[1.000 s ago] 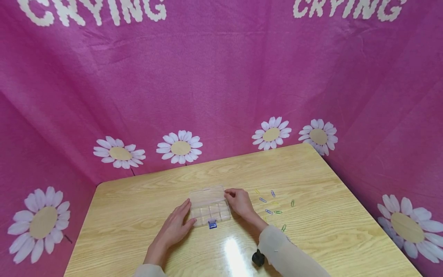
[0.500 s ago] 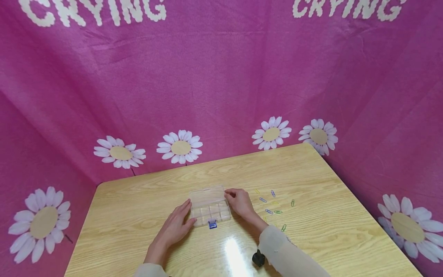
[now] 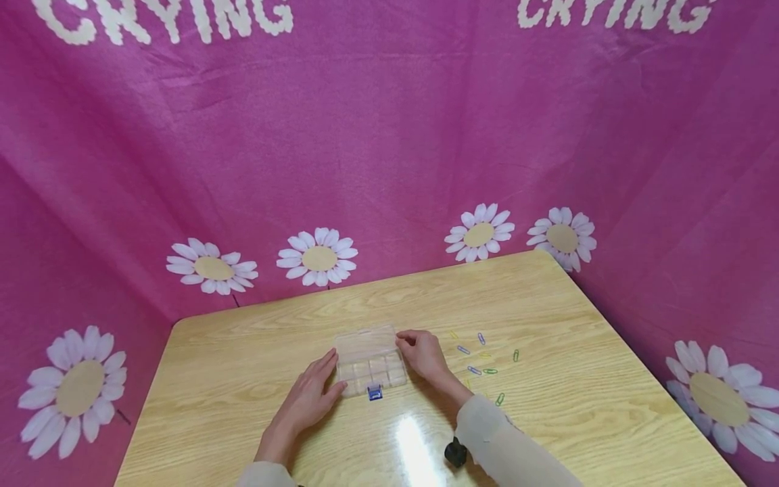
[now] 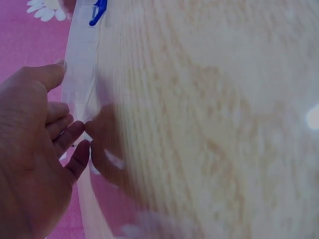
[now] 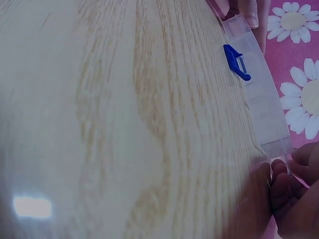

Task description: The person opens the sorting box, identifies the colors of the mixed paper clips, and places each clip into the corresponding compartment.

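Observation:
A clear plastic compartment box (image 3: 380, 368) lies on the table with its lid (image 3: 365, 341) folded back and a blue latch (image 3: 374, 392) at the front. Its compartments look empty. My left hand (image 3: 310, 392) rests along the box's left side, thumb by the front corner and fingers toward the hinge. In the left wrist view the thumb of the left hand (image 4: 37, 129) touches the box wall (image 4: 79, 74), other fingers loosely bent. My right hand (image 3: 424, 357) pinches the lid's right edge with thumb and forefinger; its other fingers curl under, as the right wrist view shows.
Several blue, yellow and green paper clips (image 3: 489, 371) lie scattered on the wooden table (image 3: 255, 365) right of the box. A small black object (image 3: 455, 452) sits by the right sleeve (image 3: 505, 443). A pink flowered curtain (image 3: 389, 149) surrounds the table's back and sides.

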Demonstrator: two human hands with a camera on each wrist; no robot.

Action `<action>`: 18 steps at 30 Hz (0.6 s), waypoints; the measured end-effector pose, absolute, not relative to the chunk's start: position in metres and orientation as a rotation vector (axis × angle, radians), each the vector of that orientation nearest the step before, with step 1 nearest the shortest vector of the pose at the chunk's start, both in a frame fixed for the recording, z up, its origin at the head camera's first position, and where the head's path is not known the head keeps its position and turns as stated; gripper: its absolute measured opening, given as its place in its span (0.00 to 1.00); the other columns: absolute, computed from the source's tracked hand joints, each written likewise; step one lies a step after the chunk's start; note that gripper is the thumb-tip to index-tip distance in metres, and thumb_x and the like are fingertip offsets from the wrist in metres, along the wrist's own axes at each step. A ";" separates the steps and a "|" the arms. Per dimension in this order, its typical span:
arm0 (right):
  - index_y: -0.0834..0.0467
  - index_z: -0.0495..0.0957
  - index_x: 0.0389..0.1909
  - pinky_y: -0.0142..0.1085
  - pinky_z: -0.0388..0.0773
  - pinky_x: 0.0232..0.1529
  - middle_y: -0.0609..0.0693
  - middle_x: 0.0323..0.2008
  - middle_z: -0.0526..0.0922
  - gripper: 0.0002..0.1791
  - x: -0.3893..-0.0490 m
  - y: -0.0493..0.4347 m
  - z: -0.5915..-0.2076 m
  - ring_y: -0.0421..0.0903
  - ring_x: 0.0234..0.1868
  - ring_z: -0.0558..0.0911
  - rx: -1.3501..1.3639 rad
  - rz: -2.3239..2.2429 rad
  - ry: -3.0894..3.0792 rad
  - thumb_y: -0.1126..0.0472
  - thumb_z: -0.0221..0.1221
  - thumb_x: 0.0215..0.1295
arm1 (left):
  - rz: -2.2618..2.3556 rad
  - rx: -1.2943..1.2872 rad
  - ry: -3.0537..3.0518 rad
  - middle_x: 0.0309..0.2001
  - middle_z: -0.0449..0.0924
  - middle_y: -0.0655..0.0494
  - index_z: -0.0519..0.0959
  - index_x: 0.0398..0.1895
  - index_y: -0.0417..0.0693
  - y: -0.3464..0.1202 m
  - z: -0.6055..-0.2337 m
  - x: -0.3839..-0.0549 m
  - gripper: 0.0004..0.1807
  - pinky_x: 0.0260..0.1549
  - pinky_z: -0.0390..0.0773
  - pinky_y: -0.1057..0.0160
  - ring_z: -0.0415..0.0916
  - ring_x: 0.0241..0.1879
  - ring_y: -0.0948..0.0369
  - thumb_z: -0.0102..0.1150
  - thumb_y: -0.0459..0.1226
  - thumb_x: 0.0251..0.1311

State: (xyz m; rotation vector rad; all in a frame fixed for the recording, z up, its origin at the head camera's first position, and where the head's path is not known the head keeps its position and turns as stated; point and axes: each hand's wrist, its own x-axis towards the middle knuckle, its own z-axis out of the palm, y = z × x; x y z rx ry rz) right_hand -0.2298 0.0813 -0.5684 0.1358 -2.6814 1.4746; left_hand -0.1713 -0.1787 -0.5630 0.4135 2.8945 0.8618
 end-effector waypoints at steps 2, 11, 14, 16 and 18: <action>0.65 0.88 0.46 0.39 0.81 0.41 0.56 0.41 0.89 0.10 -0.230 0.081 -0.568 0.44 0.37 0.81 0.132 1.474 -2.686 0.65 0.64 0.70 | 0.861 0.411 2.892 0.79 0.60 0.46 0.63 0.78 0.37 -0.179 -0.562 -0.171 0.37 0.72 0.56 0.38 0.57 0.77 0.44 0.60 0.45 0.73; 0.66 0.88 0.45 0.38 0.81 0.39 0.56 0.40 0.90 0.10 -0.229 0.082 -0.570 0.44 0.37 0.82 0.169 1.441 -2.675 0.65 0.64 0.70 | 0.912 0.438 2.915 0.77 0.62 0.45 0.62 0.79 0.41 -0.179 -0.564 -0.169 0.37 0.71 0.58 0.37 0.60 0.75 0.44 0.61 0.44 0.72; 0.66 0.88 0.45 0.38 0.81 0.39 0.55 0.39 0.90 0.09 -0.229 0.082 -0.570 0.44 0.36 0.82 0.165 1.443 -2.676 0.66 0.64 0.70 | 0.922 0.431 2.919 0.78 0.62 0.46 0.66 0.78 0.44 -0.180 -0.565 -0.169 0.34 0.70 0.58 0.34 0.61 0.75 0.45 0.61 0.44 0.72; 0.66 0.88 0.45 0.38 0.81 0.38 0.55 0.39 0.90 0.09 -0.229 0.082 -0.570 0.44 0.36 0.82 0.172 1.441 -2.676 0.66 0.64 0.69 | 0.916 0.433 2.922 0.78 0.62 0.47 0.68 0.76 0.45 -0.180 -0.566 -0.169 0.32 0.69 0.58 0.33 0.61 0.75 0.45 0.61 0.43 0.72; 0.66 0.88 0.45 0.39 0.81 0.38 0.55 0.39 0.89 0.09 -0.229 0.082 -0.570 0.44 0.36 0.82 0.175 1.440 -2.678 0.66 0.65 0.69 | 0.900 0.438 2.925 0.78 0.62 0.47 0.68 0.76 0.43 -0.180 -0.566 -0.169 0.32 0.69 0.58 0.32 0.61 0.75 0.45 0.61 0.43 0.72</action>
